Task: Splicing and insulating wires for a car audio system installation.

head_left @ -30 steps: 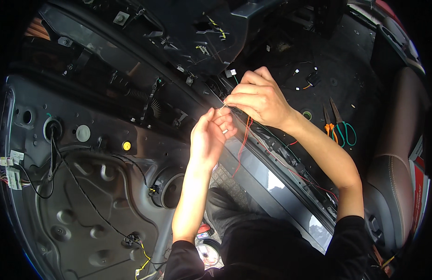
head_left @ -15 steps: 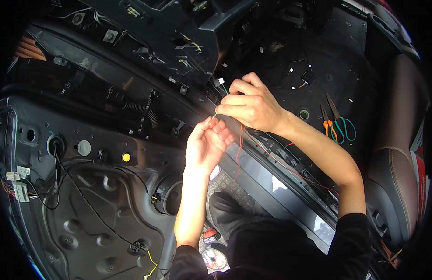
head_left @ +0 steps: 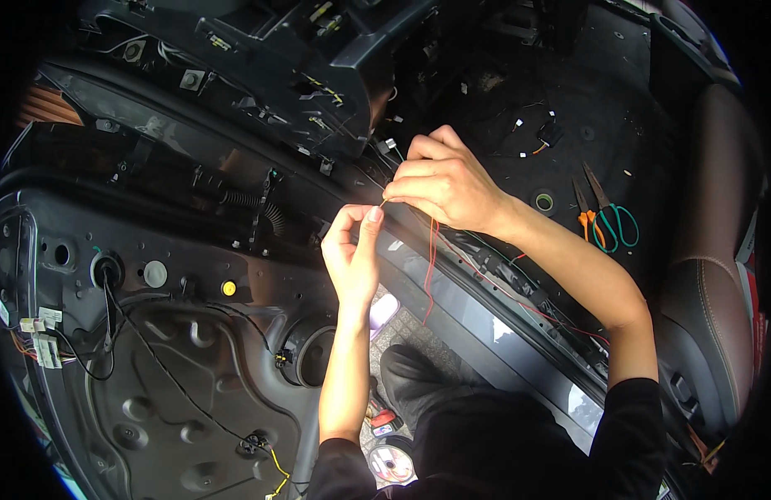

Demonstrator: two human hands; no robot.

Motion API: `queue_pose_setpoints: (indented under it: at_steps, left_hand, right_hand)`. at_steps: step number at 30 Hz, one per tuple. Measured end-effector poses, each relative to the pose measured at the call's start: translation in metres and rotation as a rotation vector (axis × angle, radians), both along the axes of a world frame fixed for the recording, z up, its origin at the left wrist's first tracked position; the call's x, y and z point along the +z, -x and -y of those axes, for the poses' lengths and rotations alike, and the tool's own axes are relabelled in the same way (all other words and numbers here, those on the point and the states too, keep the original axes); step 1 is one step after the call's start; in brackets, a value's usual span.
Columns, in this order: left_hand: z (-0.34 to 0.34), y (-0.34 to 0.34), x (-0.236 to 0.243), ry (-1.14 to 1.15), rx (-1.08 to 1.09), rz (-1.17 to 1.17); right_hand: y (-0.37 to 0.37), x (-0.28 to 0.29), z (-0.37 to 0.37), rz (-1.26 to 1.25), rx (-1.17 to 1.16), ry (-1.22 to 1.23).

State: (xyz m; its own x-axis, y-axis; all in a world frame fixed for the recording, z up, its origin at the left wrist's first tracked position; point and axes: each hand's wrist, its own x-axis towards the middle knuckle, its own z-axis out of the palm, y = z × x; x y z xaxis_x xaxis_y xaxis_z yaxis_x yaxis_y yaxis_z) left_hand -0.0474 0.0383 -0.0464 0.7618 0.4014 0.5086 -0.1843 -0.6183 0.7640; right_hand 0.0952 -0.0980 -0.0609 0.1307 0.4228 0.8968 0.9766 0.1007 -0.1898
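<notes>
Between my two hands runs a short length of thin orange wire (head_left: 383, 202). My left hand (head_left: 352, 250) pinches its lower end with thumb and forefinger, the thumb lying on top. Just above and to the right, my right hand (head_left: 445, 183) grips the wire with the fingertips close together, knuckles up. Red wires (head_left: 433, 267) hang down below my right hand over the door sill. Beyond the fingers, a white connector (head_left: 389, 145) sits on wires by the dashboard's lower edge. The exact wire ends are too small to make out.
At left stands a stripped door panel (head_left: 177, 392) with cables. On the black car floor lie green-handled scissors (head_left: 616, 227), orange-handled cutters (head_left: 587, 221), a tape roll (head_left: 543, 202) and a loose connector (head_left: 550, 133). A seat (head_left: 708, 275) is at right; a disc-shaped spool (head_left: 391, 463) sits below.
My left hand has turned and its fingers have drawn in, with the thumb now pressing on the wire. My right hand keeps its grip. The view has shifted slightly.
</notes>
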Motion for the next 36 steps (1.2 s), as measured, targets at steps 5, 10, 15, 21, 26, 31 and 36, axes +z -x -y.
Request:
queue_pose_setpoints:
  at_steps: [5, 10, 15, 21, 26, 31, 36]
  left_hand:
    - [-0.012, 0.001, -0.009, 1.432, -0.72, -0.21]
    - [-0.002, 0.008, -0.021, 0.116, 0.126, -0.042]
    - [0.009, 0.005, -0.007, -0.722, 0.317, 0.202]
    - [-0.002, 0.0, -0.003, 1.051, -0.432, -0.107]
    - [0.009, 0.005, -0.008, 1.212, -0.484, -0.056]
    - [0.005, 0.003, -0.007, -0.618, 0.251, 0.162]
    - [0.006, 0.0, 0.005, -0.737, 0.227, 0.176]
  right_hand:
    - [0.0, 0.002, 0.0, 0.084, -0.026, 0.013]
    - [-0.001, 0.0, 0.0, -0.011, 0.027, -0.027]
    - [0.002, 0.001, -0.001, -0.03, 0.05, -0.02]
    - [0.0, -0.001, 0.004, 0.036, -0.048, -0.006]
    - [0.001, 0.0, 0.002, 0.051, -0.061, -0.032]
    - [-0.001, 0.006, 0.003, -0.034, 0.02, -0.026]
    - [0.004, 0.005, 0.002, -0.058, -0.005, 0.01]
